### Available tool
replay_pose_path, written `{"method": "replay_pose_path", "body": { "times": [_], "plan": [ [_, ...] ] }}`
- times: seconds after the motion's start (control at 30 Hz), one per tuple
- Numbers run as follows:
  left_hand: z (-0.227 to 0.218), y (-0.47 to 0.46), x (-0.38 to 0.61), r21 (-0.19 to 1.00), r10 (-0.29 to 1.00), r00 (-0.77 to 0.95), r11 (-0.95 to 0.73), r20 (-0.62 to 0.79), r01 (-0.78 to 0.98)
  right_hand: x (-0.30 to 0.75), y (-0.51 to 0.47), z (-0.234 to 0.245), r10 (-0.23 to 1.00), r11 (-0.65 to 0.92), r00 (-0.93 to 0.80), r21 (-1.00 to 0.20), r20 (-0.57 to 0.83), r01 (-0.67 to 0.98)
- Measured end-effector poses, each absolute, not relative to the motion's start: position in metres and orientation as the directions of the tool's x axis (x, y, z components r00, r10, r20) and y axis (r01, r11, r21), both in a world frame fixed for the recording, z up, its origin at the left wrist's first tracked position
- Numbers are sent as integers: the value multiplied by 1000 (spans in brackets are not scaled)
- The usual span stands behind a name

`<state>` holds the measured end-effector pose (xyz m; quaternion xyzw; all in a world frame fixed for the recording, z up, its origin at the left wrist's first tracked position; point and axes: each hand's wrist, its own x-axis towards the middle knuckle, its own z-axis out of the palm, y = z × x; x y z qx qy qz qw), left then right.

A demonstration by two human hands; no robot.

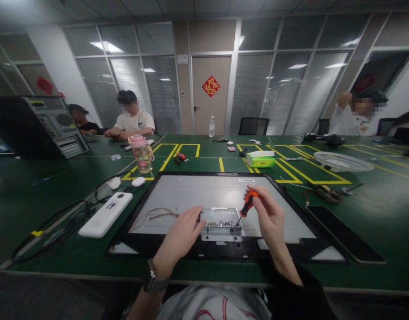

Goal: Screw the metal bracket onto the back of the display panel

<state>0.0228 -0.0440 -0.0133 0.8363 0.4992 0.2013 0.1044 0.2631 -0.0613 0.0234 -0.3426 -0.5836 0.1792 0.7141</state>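
Note:
A monitor panel [187, 189] lies flat in front of me, its silvery back up inside a black frame. On its near middle sits a metal bracket [221, 227] with a hinge-like part. My right hand [270, 213] is closed round the orange-and-black handle of a screwdriver [247, 205]. The tilted shaft reaches down to the bracket's right end; the exact contact at the tip is too small to make out. At the bracket's left end, my left hand [182, 235] grips it with thumb and fingers, partly covering it. Thin wires [154, 213] run across the panel towards this hand.
Left of the panel are a white power bank [106, 214], black cables [54, 222] and a pink-lidded bottle [141, 155]. A black phone [344, 233] lies at right. Beyond are a tissue pack [260, 159] and a white fan grille [342, 161]. Several people sit across the green table [204, 153].

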Motion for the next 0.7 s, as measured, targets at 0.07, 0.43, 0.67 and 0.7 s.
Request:
{"method": "replay_pose_path", "body": {
  "times": [0.07, 0.43, 0.67, 0.7],
  "plan": [
    [-14, -44, 23, 374, 875, 422, -483, 236, 792, 263, -62, 22, 708, 672, 222, -736, 670, 77],
    [-14, -45, 23, 369, 866, 431, -498, 252, 785, 263, -62, 23, 689, 675, 240, -726, 684, 132],
    [-13, -45, 23, 371, 875, 426, -484, 231, 792, 262, -61, 24, 652, 696, 279, -703, 705, 150],
    [-14, -45, 22, 370, 874, 425, -486, 237, 792, 262, -61, 24, 641, 699, 280, -694, 715, 171]
  ]
}}
